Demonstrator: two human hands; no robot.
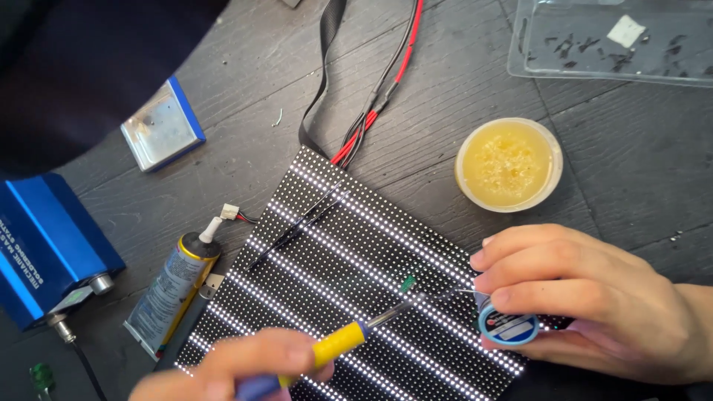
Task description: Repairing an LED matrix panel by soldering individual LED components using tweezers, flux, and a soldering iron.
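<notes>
The yellow-handled soldering iron (338,344) lies slantwise over the black LED matrix panel with lit white rows (349,275), its long axis running from lower left to upper right, tip aimed at the panel's right side. The left hand (238,367) is closed around its handle. The right hand (587,301), fingers curled together, pinches a small blue round solder spool (509,327) and its thin wire (453,293) near the tip.

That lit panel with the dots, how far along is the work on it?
Done: the panel is wired up and glowing in bright rows, and the flux tub stands open. In hand: the left hand holds a soldering iron with its tip over the panel's middle, while the right hand feeds wire from a small spool. What is left cannot be told from this view.
</notes>
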